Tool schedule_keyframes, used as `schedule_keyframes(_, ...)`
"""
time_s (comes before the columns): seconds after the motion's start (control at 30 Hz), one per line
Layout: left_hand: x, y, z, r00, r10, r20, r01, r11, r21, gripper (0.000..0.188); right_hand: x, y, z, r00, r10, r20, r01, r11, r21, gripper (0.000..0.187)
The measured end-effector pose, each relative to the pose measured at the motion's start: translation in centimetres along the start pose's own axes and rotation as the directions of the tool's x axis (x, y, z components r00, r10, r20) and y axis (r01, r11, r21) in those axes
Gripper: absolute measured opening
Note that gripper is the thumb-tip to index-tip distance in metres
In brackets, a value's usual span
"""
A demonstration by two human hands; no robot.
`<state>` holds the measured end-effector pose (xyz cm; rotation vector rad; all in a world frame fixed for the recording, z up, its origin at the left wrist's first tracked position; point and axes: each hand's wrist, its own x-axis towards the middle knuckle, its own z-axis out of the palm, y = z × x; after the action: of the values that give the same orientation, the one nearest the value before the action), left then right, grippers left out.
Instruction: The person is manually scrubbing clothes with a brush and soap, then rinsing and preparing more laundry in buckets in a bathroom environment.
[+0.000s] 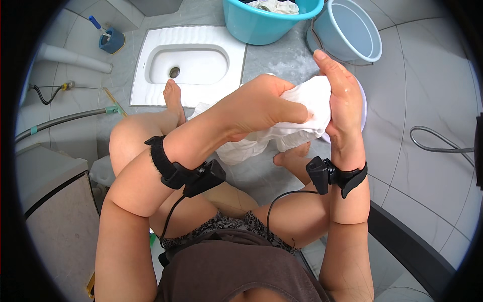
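A white cloth (307, 103), bunched and folded, is between my two hands in front of me. Its loose part hangs down to the left, above the floor between my feet; what kind of garment or cloth it is, I cannot make out. My left hand (266, 106) is closed on it, thumb laid along the top. My right hand (344, 98) holds the cloth's right end against the palm; one digit sticks up apart and the other fingers are hidden behind the fabric. The skin of this hand looks wet. A pale round basin (364, 103) is partly covered by my right hand.
A white squat toilet (191, 36) is set in the grey floor ahead. Beyond stand a turquoise tub (256, 30) with cloth in it and a pale blue bucket (327, 38). At left are a blue toilet brush holder (111, 43) and a hose (65, 121).
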<state>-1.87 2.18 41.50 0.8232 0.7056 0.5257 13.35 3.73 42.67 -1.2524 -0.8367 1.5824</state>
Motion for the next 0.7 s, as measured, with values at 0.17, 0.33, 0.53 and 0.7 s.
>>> schedule_keyframes(0.17, 0.2, -0.3, -0.3, 1.000, 0.014, 0.018, -0.013, 0.999, -0.047, 0.030, 0.3, 0.0, 0.0, 0.999, -0.002, -0.034, 0.002, 1.000, -0.012, 0.023)
schedule_keyframes(0.33, 0.2, -0.6, -0.7, 0.997, 0.000, 0.072, 0.010, 0.989, -0.145, 0.030, 0.5, 0.0, -0.2, 1.000, -0.002, -0.017, 0.002, 1.000, 0.005, 0.023)
schedule_keyframes(0.53, 0.3, -0.6, -1.3, 0.990, -0.003, 0.139, 0.035, 0.973, -0.227, 0.025, 1.0, 0.2, -0.8, 0.999, 0.014, 0.043, -0.015, 0.999, 0.032, 0.020)
schedule_keyframes(0.7, 0.1, -0.3, -0.7, 0.997, 0.000, 0.077, 0.016, 0.978, -0.210, 0.019, 1.0, 0.3, -0.7, 0.999, 0.020, 0.047, -0.022, 0.999, 0.039, 0.019)
